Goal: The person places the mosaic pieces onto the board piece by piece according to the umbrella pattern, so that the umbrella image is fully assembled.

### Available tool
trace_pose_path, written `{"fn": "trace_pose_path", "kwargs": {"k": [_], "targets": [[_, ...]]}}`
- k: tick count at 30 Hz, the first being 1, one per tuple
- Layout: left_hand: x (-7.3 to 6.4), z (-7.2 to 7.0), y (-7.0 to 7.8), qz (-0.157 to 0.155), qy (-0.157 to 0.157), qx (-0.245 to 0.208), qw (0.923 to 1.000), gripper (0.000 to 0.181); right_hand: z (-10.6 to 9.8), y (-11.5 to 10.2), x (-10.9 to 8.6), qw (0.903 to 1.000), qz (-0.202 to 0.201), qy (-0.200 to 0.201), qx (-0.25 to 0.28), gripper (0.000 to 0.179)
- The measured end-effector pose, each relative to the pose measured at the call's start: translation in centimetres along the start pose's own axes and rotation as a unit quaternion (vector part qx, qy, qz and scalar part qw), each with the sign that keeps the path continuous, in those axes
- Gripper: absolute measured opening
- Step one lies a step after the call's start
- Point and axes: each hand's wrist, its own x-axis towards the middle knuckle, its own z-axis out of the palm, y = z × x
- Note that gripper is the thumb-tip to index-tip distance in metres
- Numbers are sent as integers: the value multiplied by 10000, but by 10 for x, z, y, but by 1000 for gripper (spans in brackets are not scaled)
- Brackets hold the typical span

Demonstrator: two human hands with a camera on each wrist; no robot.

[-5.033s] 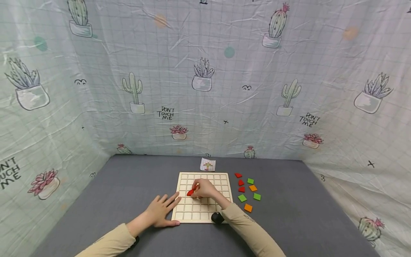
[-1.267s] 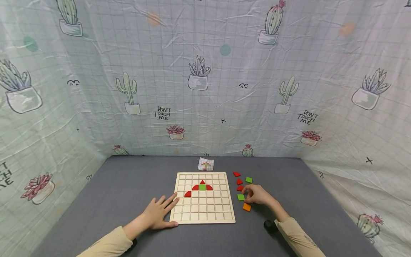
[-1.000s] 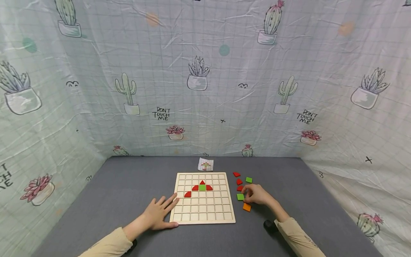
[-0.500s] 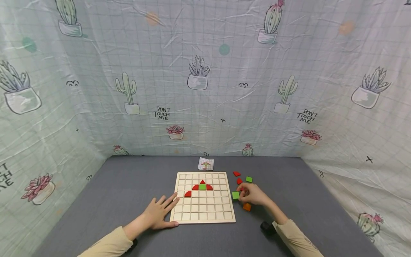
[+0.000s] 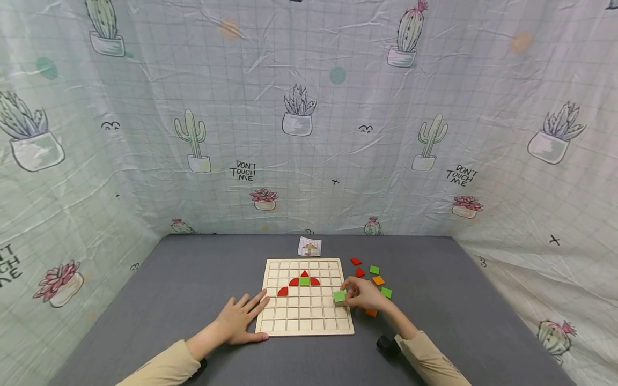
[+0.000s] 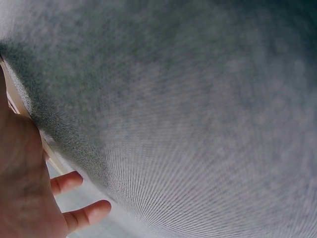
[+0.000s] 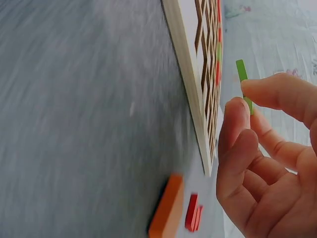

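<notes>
My right hand [image 5: 364, 295] pinches a green square tile [image 5: 339, 296] between thumb and fingertips, over the right edge of the wooden grid board [image 5: 304, 325]. The right wrist view shows that green tile [image 7: 241, 72] edge-on, raised above the table. With fingers spread, my left hand [image 5: 236, 320] rests at the board's left edge, fingertips on its rim. Set in the board's cells are a red triangle [image 5: 304, 274], a green square [image 5: 304, 281] below it, and red quarter-round tiles [image 5: 282, 291] to the sides.
Right of the board lie loose red tiles [image 5: 355, 261], green tiles [image 5: 374, 269] and orange tiles [image 5: 379, 280], some partly hidden by the right hand. A small card with a coloured grid pattern [image 5: 309, 246] lies behind the board. A printed curtain [image 5: 309, 161] surrounds the grey table [image 5: 217, 268].
The right hand has put a red tile on the board, gone to the loose tiles, picked up a green square and carried it left over the board's edge. The left hand stays put.
</notes>
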Motion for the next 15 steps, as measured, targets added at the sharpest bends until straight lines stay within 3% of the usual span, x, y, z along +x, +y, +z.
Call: {"fn": "trace_pose_path", "kwargs": {"k": [15], "targets": [[0, -2, 2, -20, 32, 27, 10000, 83, 34, -26, 28, 9950, 799, 191, 564, 23]]}}
